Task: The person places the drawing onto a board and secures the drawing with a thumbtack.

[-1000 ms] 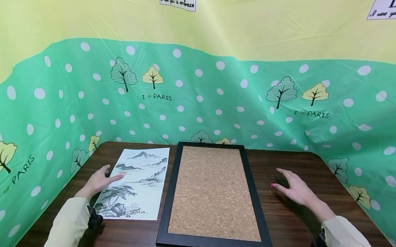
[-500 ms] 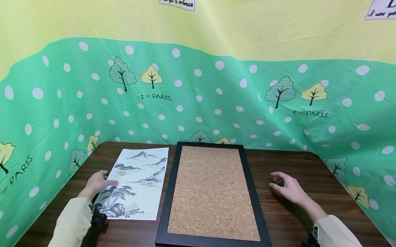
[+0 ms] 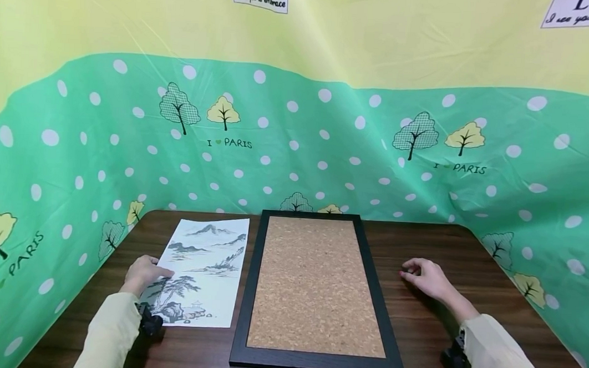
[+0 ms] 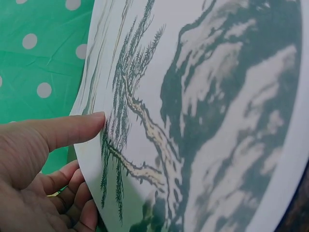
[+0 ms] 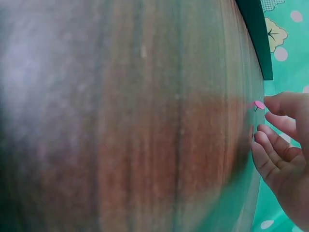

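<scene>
Left hand [image 3: 140, 275] was at the left edge of a paper sheet [image 3: 207, 276], thumb laid on the printed face, bent fingers behind the edge in the left wrist view, the paper pinched between them. The sheet was on the brown wood-grain surface [image 3: 190, 353], long side running away from the person; grey landscape printed on it, hills toward the far end, a pine and rocks toward the near end. Right hand [image 3: 430, 280] was well apart from the sheet, low over the right part of the surface, thumb and fingers bent and loosely gathered. A pink pin [image 5: 259, 104] with a thin dark stem showed just at the thumb tip in the right wrist view; could not tell whether the digits gripped it or were only beside it. Between the hands lay a cork board [image 3: 319, 285] in a black frame [image 3: 317, 362], longer than wide, a narrow strip of surface separating it from the sheet. Behind hung a cloth [image 3: 278, 116], yellow above, green below, with white spots, small trees and the word PARIS; white panels lettered LOVE were cut off at the top of the head view. Both arms wore pale sleeves [image 3: 109, 335], with a black device [image 3: 152, 324] strapped at each wrist
</scene>
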The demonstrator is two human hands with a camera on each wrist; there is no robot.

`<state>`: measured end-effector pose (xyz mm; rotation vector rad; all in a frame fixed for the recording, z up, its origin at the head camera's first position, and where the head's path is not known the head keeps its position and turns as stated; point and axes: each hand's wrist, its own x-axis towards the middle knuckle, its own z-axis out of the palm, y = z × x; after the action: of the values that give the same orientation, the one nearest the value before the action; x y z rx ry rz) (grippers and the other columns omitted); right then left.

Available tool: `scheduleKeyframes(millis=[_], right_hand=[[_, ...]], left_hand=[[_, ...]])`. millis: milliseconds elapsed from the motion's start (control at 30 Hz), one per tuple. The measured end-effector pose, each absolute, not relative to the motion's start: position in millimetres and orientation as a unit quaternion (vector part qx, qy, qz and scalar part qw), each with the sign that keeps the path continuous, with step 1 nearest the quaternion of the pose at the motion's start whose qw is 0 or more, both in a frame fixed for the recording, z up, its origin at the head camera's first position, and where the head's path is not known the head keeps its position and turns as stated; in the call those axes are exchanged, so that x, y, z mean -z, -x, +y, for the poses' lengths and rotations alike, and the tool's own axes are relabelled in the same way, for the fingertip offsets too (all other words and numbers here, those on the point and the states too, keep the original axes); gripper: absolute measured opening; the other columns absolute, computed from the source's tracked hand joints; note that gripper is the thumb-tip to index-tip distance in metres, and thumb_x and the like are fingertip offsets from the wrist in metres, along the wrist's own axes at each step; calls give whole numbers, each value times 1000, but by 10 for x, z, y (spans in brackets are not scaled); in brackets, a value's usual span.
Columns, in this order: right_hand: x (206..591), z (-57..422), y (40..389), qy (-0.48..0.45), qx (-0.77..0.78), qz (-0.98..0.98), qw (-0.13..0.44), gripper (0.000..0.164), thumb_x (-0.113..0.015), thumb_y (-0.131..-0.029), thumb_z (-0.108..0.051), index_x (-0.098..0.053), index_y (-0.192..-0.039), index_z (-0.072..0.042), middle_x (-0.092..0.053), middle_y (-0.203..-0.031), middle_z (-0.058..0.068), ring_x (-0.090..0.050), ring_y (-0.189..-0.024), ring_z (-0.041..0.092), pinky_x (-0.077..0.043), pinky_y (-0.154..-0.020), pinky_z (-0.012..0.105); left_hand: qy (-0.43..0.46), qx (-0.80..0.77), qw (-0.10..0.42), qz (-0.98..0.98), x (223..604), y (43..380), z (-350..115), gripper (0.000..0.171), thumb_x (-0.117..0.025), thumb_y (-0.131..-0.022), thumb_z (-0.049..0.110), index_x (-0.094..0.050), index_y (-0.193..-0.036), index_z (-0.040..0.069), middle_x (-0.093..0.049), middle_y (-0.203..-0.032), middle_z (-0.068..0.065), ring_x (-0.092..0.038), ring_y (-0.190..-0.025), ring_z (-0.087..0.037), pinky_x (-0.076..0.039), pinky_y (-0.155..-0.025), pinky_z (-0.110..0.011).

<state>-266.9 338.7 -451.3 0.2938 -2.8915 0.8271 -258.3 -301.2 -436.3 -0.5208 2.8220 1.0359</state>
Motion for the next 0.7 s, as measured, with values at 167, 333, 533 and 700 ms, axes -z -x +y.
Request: scheduleKeyframes(millis=[167, 333, 533, 700], right_hand=[[4525, 3364, 2693, -101, -278, -954, 53, 10, -62, -82, -6, -66, -87, 2, -59, -74, 3, -50, -65, 14, -42, -56, 26], [4532, 3343, 2721, -112, -270, -955, 51, 6, -61, -82, -3, -66, -80, -2, -59, -72, 2, -50, -65, 14, -42, -57, 26], [4516, 3342, 2727, -129, -265, -955, 43, 8, -60, -82, -1, -66, -78, -3, -61, -73, 2, -51, -67, 14, -44, -60, 28], [4483, 3339, 2691, -132, -262, -955, 37, 7, -60, -83, -2, -66, -80, -2, -61, -74, 2, -50, -66, 13, -44, -59, 28]], left_hand=[[179, -343, 28, 922, 4365, 2586, -3004, 58, -72, -71, 17, -44, -110, -16, -46, -108, -33, -44, -95, -41, -36, -82, -50], [167, -341, 19, 925, 4373, 2578, -3040, 47, -69, -72, 12, -46, -103, -14, -49, -101, -31, -45, -91, -40, -37, -80, -49], [142, -338, 28, 930, 4374, 2578, -3133, 34, -63, -74, 8, -51, -96, -15, -53, -92, -26, -50, -84, -36, -42, -72, -45], [125, -352, 50, 926, 4366, 2582, -3215, 30, -59, -76, 6, -51, -95, -16, -53, -91, -26, -51, -84, -34, -45, -70, -42]])
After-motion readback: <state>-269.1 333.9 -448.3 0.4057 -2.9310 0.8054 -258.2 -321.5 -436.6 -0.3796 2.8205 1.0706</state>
